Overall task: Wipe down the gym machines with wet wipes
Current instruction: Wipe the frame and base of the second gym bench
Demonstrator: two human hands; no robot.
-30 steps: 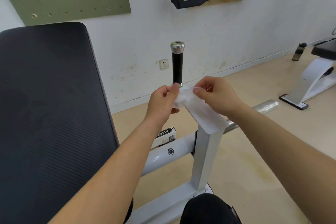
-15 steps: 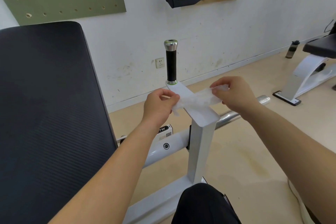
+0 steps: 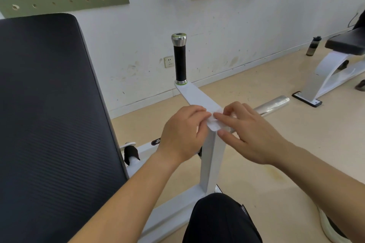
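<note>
**Desk:** What were the hands doing?

**Photographer:** The left hand point(image 3: 183, 134) and right hand point(image 3: 250, 134) were close together. Each pinched a small crumpled white wet wipe point(image 3: 214, 124) in its fingertips, at the near end of the flat white metal arm point(image 3: 197, 94) atop the machine's white upright post point(image 3: 210, 160).

**Desk:** How far along was the cleaning?

**Photographer:** Early, by my reading. The wipe looked gathered between the hands, not spread on metal, and no damp streaks showed. The black rubber grip with the chrome cap point(image 3: 180, 61), the chrome bar point(image 3: 272, 103) and the ribbed black padded backrest point(image 3: 49, 114) all seemed left to do.

**Desk:** And the wipe?

**Photographer:** Thin, limp, white, mostly hidden by fingers.
</note>
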